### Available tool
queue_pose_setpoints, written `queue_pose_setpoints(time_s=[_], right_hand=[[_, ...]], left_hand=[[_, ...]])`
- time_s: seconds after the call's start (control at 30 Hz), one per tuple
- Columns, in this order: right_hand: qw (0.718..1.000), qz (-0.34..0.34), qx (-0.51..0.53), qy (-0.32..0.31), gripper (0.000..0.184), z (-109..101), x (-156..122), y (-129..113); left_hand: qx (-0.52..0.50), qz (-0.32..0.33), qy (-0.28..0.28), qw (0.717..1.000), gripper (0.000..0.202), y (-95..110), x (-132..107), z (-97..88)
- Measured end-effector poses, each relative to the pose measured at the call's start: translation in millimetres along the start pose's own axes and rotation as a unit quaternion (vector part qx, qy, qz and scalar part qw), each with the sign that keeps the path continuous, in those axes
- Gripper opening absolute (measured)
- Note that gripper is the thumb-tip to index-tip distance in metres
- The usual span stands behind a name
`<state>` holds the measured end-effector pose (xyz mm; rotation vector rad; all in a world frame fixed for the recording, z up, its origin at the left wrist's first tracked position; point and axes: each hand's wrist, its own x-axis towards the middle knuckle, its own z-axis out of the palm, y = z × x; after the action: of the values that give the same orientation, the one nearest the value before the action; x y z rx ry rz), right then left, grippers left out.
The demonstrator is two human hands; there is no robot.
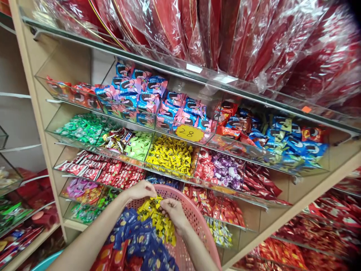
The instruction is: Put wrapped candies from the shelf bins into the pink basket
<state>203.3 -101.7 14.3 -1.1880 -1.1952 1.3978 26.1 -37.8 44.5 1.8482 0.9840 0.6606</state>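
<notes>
A pink perforated plastic basket (197, 220) holds loose wrapped candies. Yellow-wrapped candies (150, 210) lie in a heap at its far side, beside blue-wrapped candies (141, 241) and red-wrapped packets (117, 258) nearer me. My left hand (142, 190) is over the far left part of the basket, its fingers bent and pinched at the upper edge of the yellow heap; what is between the fingertips is hidden. My right hand (174, 212) reaches in from the right, thumb and fingers closed at a yellow-wrapped candy on the heap.
Ahead stands a slanted candy shelf with clear dividers, holding yellow candies (170, 154), green candies (81, 128) and blue-pink cookie packs (152, 88). A yellow price tag (189, 133) reads 28. Plastic-wrapped red items (208, 34) fill the glass shelf (135, 56) above. A teal rim (46, 261) shows lower left.
</notes>
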Motion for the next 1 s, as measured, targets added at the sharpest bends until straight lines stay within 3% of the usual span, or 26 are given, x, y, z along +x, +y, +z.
queue_pose_setpoints(time_s=[0.17,0.33,0.47,0.67,0.77,0.9,1.0], right_hand=[[1.0,0.001,0.007,0.016,0.034,5,0,4],[0.999,0.021,0.017,0.024,0.032,4,2,6],[0.998,0.013,-0.046,0.041,0.027,-7,1,1],[0.988,0.013,-0.151,0.01,0.022,-13,0,1],[0.972,-0.021,-0.232,0.021,0.017,-8,5,8],[0.924,-0.112,-0.353,0.093,0.018,-1,12,15],[0.897,-0.119,-0.403,0.133,0.02,4,13,18]], left_hand=[[-0.006,-0.011,0.018,1.0,0.024,-11,7,2.9],[-0.017,-0.019,-0.007,1.0,0.029,-3,6,2.8],[-0.037,-0.024,-0.01,0.999,0.038,7,3,2.6],[-0.02,-0.042,-0.015,0.999,0.044,9,2,2.9],[-0.016,-0.039,-0.011,0.999,0.045,6,2,3.5],[-0.007,-0.032,0.007,0.999,0.045,0,3,3.8],[0.004,-0.024,0.009,1.0,0.045,-2,4,3.0]])
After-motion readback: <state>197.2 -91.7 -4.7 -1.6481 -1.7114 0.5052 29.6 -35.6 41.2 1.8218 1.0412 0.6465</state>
